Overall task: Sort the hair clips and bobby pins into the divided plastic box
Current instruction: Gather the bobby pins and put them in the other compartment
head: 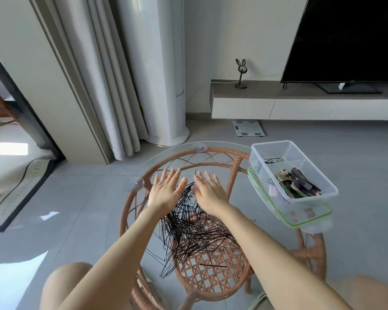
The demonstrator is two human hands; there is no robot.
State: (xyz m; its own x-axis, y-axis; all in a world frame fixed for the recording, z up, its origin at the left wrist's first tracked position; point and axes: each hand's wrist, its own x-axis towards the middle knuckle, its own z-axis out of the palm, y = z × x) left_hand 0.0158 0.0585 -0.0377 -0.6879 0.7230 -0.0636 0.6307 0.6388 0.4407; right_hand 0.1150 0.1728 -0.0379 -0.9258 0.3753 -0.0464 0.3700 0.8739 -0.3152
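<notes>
Centre of frame, round clear glass tabletop on a woven rattan frame (164,158): hard, slick surface under the work; likely to let thin metal skate rather than stay put.
Left hand (166,189): flat, palm down, fingers straight and spread, clamped on nothing; at the far left edge of the pile. Resting on the pins or just above them: cannot tell.
Loose heap of thin black wire bobby pins (195,231): in the middle of the glass, running from between the hands down toward the lower centre. Judged light, springy, slippery and tangled; hard to pinch singly off glass, so better swept together into a bundle and lifted across its middle.
Right hand (209,191): flat and spread likewise, gripping nothing, just beside the left with a narrow gap between.
Clear divided rectangular plastic box (255,153): right of centre, at the table's right edge.
Far compartment: a few black pins (271,161) already in.
Near compartment: brown and dark flat hair clips (298,182), piled.
Green-rimmed clear lid (305,220): under the box, overhanging toward the lower right.
</notes>
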